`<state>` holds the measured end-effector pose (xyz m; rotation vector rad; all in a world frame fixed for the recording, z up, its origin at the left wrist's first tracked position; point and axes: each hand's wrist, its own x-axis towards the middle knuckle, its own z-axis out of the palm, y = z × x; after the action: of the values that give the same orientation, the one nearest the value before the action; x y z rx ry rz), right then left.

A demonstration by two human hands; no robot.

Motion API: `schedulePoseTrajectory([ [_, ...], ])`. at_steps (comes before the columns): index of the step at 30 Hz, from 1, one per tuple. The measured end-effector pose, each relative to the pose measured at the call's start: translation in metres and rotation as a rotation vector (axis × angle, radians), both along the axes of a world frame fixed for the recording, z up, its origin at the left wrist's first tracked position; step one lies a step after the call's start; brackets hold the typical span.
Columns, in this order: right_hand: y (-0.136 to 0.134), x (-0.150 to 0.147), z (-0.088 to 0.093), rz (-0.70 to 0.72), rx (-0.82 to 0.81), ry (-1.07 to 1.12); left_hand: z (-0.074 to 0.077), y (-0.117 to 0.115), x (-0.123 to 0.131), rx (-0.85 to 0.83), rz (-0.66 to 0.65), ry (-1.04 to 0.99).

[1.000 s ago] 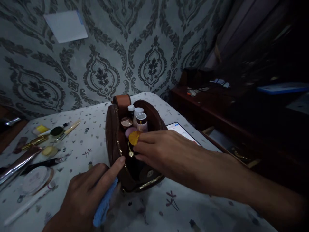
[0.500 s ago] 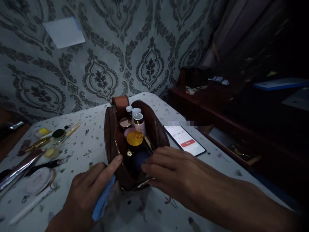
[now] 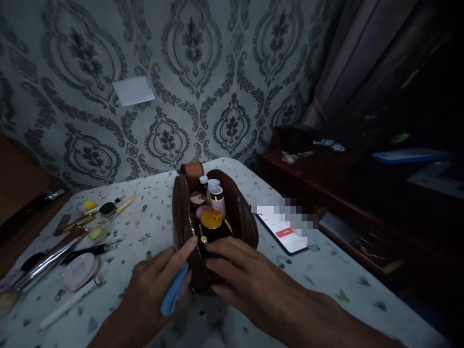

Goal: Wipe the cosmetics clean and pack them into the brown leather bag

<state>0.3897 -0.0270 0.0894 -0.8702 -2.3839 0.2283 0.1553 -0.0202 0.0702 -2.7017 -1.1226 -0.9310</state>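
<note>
A brown toiletry bag [image 3: 181, 208] stands unzipped in the middle of the table. Inside it are a jar with a shiny gold lid [image 3: 211, 219], a pale bottle with a silver-banded cap [image 3: 217, 198], white-capped bottles and a round compact [image 3: 197, 198]. My left hand [image 3: 154, 280] is closed around a blue cloth [image 3: 174, 292], its index fingertip against the bag's zipped edge. Over the near end of the opening, my right hand [image 3: 244, 268] has its fingers curled down into the bag, thumb low by the near rim. Whatever lies under those fingers is hidden.
Left of the bag lie makeup items: a white pen-like tube [image 3: 68, 302], a round compact [image 3: 80, 271], a shiny metallic tube [image 3: 52, 256] and brushes. A phone [image 3: 284, 232] lies to the right. Beyond the table's right edge is a dark red cabinet [image 3: 297, 169] with an open drawer.
My view has tilted up and shifted left. My right hand's fingers now cover the dark blue round thing seen earlier in the bag. My left hand keeps the cloth at the bag's edge.
</note>
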Motion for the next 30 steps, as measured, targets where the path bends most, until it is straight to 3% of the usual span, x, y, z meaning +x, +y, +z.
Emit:
schedulePoseTrajectory([
  [4, -0.004, -0.01, -0.009, -0.047, 0.055, 0.104, -0.007, -0.003, -0.002, -0.001, -0.014, 0.002],
  [9, -0.015, -0.021, -0.022, -0.142, 0.151, 0.213, -0.036, -0.004, -0.018, -0.088, 0.088, -0.076],
  [13, -0.021, -0.028, -0.033, -0.219, 0.186, 0.197, -0.053, 0.002, -0.038, -0.109, 0.121, -0.023],
  [21, -0.027, -0.045, -0.046, -0.355, 0.313, 0.166, -0.072, 0.009, -0.062, -0.203, 0.098, -0.018],
  [25, -0.032, -0.061, -0.049, -0.293, 0.392, 0.192, -0.077, 0.01, -0.066, -0.254, 0.111, 0.009],
  [30, -0.031, -0.088, -0.05, -0.115, 0.429, 0.211, -0.077, 0.013, -0.075, -0.26, 0.132, 0.043],
])
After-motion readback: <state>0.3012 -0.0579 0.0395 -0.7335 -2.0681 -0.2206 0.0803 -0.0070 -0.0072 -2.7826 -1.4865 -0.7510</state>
